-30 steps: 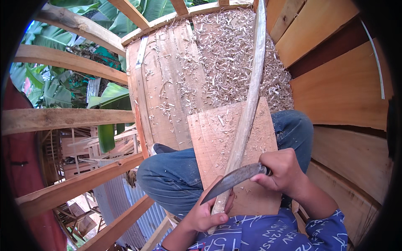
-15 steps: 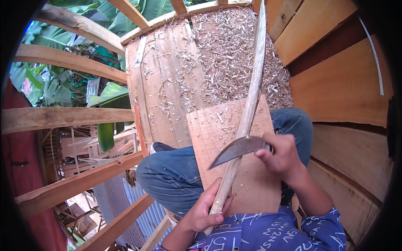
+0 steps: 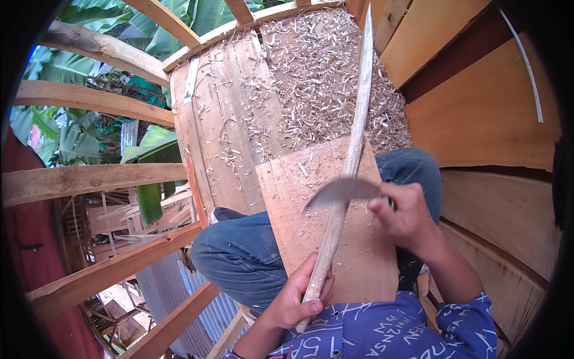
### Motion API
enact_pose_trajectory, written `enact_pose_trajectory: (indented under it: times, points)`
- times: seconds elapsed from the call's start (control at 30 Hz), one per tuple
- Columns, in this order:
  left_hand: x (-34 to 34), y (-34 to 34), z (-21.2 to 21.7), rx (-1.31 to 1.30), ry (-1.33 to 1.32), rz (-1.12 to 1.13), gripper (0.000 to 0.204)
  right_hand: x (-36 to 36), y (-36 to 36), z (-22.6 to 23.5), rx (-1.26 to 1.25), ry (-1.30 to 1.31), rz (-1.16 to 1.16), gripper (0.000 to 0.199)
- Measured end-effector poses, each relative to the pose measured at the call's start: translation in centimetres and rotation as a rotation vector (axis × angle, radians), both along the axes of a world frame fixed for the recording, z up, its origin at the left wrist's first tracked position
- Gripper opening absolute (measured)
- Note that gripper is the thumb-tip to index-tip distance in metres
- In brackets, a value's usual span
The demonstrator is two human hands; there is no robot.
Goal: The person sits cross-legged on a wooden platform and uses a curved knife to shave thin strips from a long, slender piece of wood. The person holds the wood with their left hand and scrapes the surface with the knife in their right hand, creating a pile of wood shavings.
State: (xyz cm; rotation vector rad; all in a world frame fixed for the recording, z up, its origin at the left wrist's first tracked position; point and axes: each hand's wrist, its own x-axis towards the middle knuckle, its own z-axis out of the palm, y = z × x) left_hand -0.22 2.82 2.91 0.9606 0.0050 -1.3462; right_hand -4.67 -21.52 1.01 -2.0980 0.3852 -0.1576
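A long, pale, peeled wooden stick (image 3: 357, 128) slants across my lap, its thin tip pointing away to the far right. Near its lower end my left hand (image 3: 302, 294) is closed around it. My right hand (image 3: 406, 214) grips a machete with a short, broad curved blade (image 3: 339, 192), the handle mostly hidden by my fingers. The blade lies across the middle of the stick, slightly blurred, its point toward the left. Under the stick, a flat wooden board (image 3: 287, 209) rests on my crossed legs, with small shavings on it.
Wood shavings (image 3: 335, 78) cover much of the plank floor (image 3: 230, 113) ahead. Plank walls (image 3: 484, 107) stand close on the right. Wooden rails (image 3: 95, 176) run along the open left side, with banana leaves (image 3: 72, 60) and corrugated metal sheets (image 3: 173, 299) beyond.
The machete has moved a little up the stick, away from me, and its blade has turned more level. My left hand keeps its hold. The whole view has shifted slightly.
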Motion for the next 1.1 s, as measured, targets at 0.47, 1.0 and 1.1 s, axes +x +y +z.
enact_pose_trajectory:
  times: [0.47,1.0,1.1]
  points:
    - [-0.2,-0.2,0.0,-0.047,-0.019,-0.062,0.07,-2.0,1.1,-0.5,0.07,-0.002,-0.023,0.048]
    - [-0.4,-0.3,0.4,-0.113,0.177,0.016,0.067,-1.7,0.7,-1.0,-0.1,-0.062,0.079,0.047]
    - [-0.3,-0.6,0.0,-0.168,0.226,0.039,0.065,-0.8,0.5,-1.0,0.069,0.065,-0.152,0.042]
